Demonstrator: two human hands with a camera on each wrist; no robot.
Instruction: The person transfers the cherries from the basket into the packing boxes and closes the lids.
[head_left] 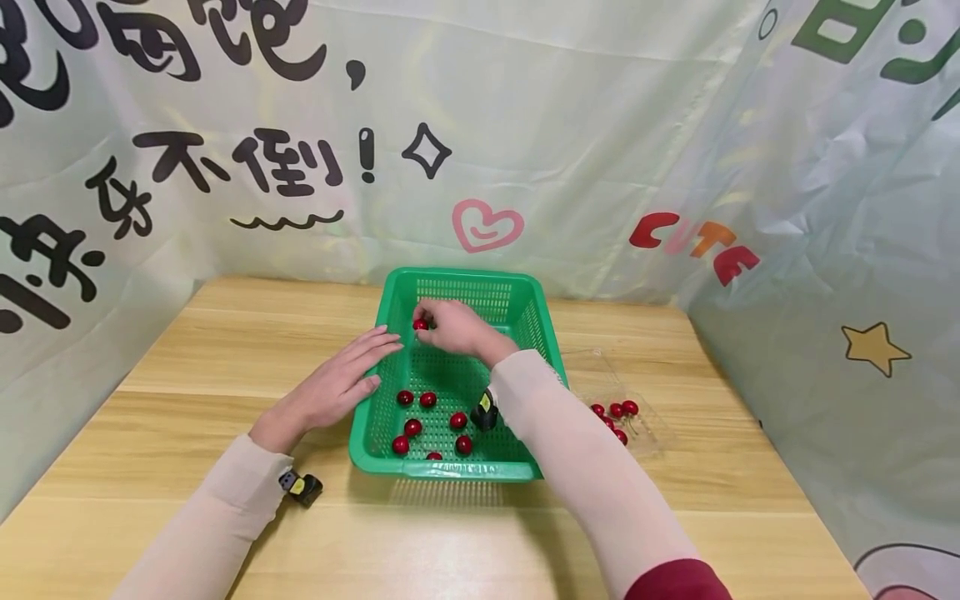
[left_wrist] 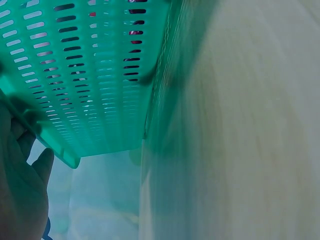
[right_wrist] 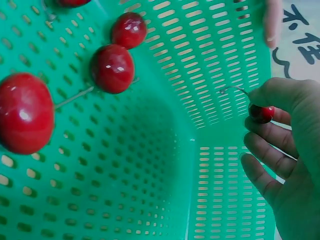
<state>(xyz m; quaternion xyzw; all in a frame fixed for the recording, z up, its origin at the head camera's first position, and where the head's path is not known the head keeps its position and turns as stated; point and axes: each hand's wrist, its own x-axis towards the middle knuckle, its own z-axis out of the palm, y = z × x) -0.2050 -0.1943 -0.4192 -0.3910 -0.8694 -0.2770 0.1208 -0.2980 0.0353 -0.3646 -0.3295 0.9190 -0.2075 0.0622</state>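
Observation:
A green perforated plastic basket (head_left: 447,469) stands on the table, several red cherries (head_left: 458,421) lying on its floor toward the near end. Inside its far left part, my right hand (head_left: 457,327) pinches one cherry (right_wrist: 262,114) between thumb and fingers, the thin stem sticking out. The right wrist view shows this cherry above the basket floor, with loose cherries (right_wrist: 112,69) at left. My left hand (head_left: 337,387) rests on the left rim with fingers extended; in the left wrist view, the hand (left_wrist: 25,185) is beside the outer wall, its fingertips partly hidden.
Right of the basket, a clear plastic container (head_left: 651,429) with its lid raised holds several more cherries (head_left: 617,410). The wooden table (head_left: 247,358) meets a printed cloth backdrop (head_left: 585,150) behind and at both sides.

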